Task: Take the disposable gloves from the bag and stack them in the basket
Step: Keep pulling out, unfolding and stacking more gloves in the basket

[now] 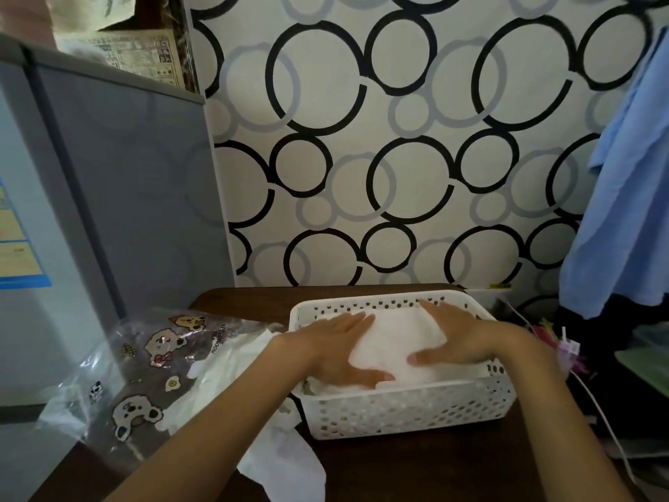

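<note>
1. Here the white perforated basket point(405, 411) sits on a dark wooden table point(416, 472), holding a pile of white disposable gloves point(394, 342).
2. The left hand point(333, 351) lies flat on the pile's left side, fingers straight.
3. The right hand point(458, 336) presses its right side, fingers spread.
4. The cartoon-printed clear bag point(152, 371) lies left of the basket, more gloves spilling from it.
</note>
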`<action>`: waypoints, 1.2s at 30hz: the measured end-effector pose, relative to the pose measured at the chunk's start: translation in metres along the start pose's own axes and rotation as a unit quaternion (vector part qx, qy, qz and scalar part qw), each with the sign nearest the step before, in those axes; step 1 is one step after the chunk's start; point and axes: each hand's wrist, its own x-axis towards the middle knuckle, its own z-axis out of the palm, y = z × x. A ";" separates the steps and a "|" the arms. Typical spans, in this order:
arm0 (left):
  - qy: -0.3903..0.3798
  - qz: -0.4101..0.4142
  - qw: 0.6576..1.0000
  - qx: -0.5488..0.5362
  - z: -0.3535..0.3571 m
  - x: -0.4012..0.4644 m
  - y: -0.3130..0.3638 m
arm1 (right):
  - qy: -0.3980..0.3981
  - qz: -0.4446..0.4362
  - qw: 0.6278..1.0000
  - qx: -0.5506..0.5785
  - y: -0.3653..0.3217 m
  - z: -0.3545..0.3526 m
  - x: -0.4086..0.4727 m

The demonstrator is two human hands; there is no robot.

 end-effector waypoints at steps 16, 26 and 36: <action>0.098 -0.029 0.980 -0.171 -0.016 -0.136 -0.082 | 0.124 -0.175 0.976 -0.047 -0.137 0.009 -0.100; 0.094 -0.042 0.981 -0.163 0.007 -0.117 -0.101 | 0.039 -0.211 0.970 -0.118 -0.172 0.059 -0.078; 0.132 -0.074 0.971 -0.184 0.012 -0.115 -0.110 | 0.223 -0.203 0.870 0.389 -0.136 0.014 -0.055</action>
